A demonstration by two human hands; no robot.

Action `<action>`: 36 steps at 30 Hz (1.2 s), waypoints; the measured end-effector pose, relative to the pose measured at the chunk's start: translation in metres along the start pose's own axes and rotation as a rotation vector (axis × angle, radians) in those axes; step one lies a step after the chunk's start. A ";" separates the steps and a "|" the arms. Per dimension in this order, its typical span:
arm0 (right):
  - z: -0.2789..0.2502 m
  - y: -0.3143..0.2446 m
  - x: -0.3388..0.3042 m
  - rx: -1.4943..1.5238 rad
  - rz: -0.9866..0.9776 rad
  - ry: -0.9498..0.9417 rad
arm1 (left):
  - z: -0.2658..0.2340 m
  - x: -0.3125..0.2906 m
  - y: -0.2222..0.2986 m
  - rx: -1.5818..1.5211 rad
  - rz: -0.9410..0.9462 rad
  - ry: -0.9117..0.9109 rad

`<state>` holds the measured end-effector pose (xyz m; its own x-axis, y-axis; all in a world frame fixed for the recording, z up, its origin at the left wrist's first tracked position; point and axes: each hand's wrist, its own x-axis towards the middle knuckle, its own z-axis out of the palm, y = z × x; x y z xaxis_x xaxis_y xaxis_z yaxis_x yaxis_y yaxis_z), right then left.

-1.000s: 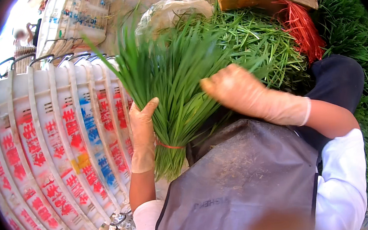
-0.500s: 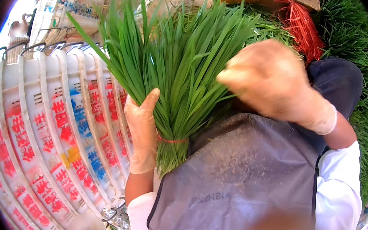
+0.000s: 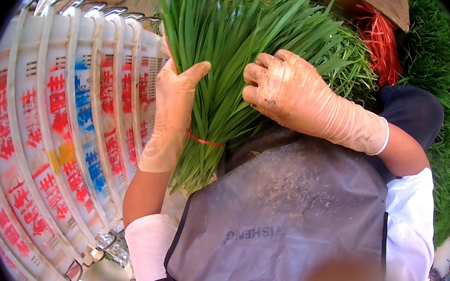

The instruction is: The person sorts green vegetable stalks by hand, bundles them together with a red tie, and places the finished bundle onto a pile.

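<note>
From the head view, the left hand is gripping a green leafy bunch, which is leaning between the white crates and the grey apron; a red band is circling its stems. The right hand is resting beside the leaves, fingers curled; whether it's pinching any, I can't tell.

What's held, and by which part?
Left hand: green leaf bundle, gripped at its left side, above the red tie. Right hand: curled; can't tell if it holds anything.

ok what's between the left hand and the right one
In the head view, the green bundle lies between the left hand and right hand.
</note>
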<state>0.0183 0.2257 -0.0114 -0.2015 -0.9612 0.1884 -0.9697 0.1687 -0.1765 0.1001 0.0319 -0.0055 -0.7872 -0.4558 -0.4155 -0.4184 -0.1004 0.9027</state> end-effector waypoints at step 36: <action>0.002 -0.028 0.014 0.184 0.167 -0.178 | -0.005 0.015 -0.018 0.197 0.105 -0.044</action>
<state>0.0428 0.2073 -0.0058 -0.3133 -0.9493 -0.0272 -0.8806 0.3011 -0.3659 0.0983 0.0220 -0.0277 -0.8485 -0.4148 -0.3287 -0.4099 0.1223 0.9039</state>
